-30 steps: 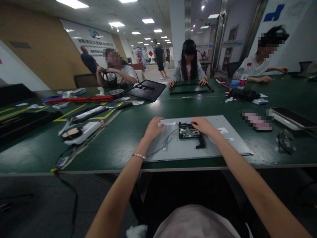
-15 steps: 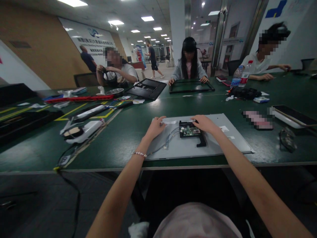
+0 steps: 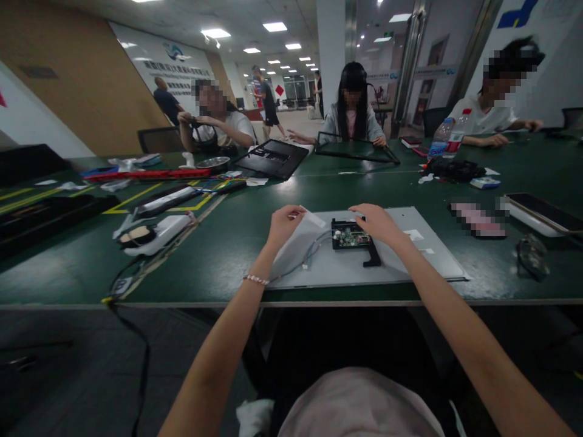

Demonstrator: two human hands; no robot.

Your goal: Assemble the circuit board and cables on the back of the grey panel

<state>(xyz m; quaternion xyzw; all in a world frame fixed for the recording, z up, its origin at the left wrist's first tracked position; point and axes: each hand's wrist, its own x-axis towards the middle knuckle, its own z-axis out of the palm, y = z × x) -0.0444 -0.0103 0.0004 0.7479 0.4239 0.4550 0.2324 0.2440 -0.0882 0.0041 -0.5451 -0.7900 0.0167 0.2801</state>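
Note:
A flat grey panel lies on the green table in front of me. A small green circuit board in a black bracket sits on it, with thin grey-blue cables running left. My left hand is closed in a pinch on the end of a white strip of tape, which slants up from the panel. My right hand is over the bracket's upper right corner, fingers stretched out and the thumb apart. Its fingertips partly hide the corner, and whether they press on it is unclear.
A white device with a black pad and cables lie to the left. To the right are a phone, a white box with a dark top and a clear object. Across the table, co-workers sit by a black frame and black cover.
My left hand has closed on the tape and raised its end off the panel. My right hand has barely moved. Opposite, a co-worker has tilted the black frame up on one side.

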